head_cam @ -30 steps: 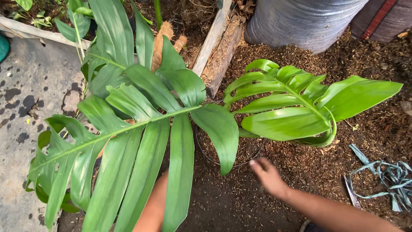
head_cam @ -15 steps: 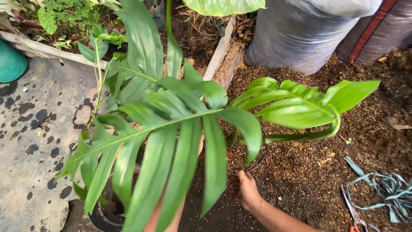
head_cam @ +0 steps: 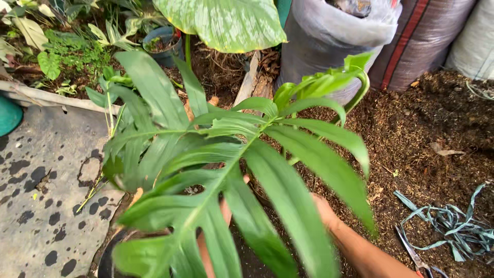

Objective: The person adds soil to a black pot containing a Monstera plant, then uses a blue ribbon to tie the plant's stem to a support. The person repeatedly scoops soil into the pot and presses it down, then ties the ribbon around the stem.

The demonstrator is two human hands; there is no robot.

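The plant (head_cam: 226, 154), with its long split green leaves, is seen at the middle of the view, standing in a dark pot (head_cam: 110, 257) whose rim shows at the lower left, at the edge of the spotted concrete slab (head_cam: 46, 170). Compared with a second ago, the leaves have been brought closer and higher, so that they now fill the centre, and the second leaf on the right has been tilted upward toward the grey sack (head_cam: 329, 41). It is judged from this that the plant has been lifted or turned rather than left standing.

The right hand (head_cam: 324, 211) is seen low beneath the leaves, at the base of the plant above the brown soil (head_cam: 422, 139); its fingers are hidden by a leaf, so whether they are closed cannot be told. The left hand (head_cam: 225, 208) is mostly covered by leaves, and its grip cannot be told either. A bundle of green strips (head_cam: 453, 226) and scissors (head_cam: 411, 249) lie on the soil to the right.
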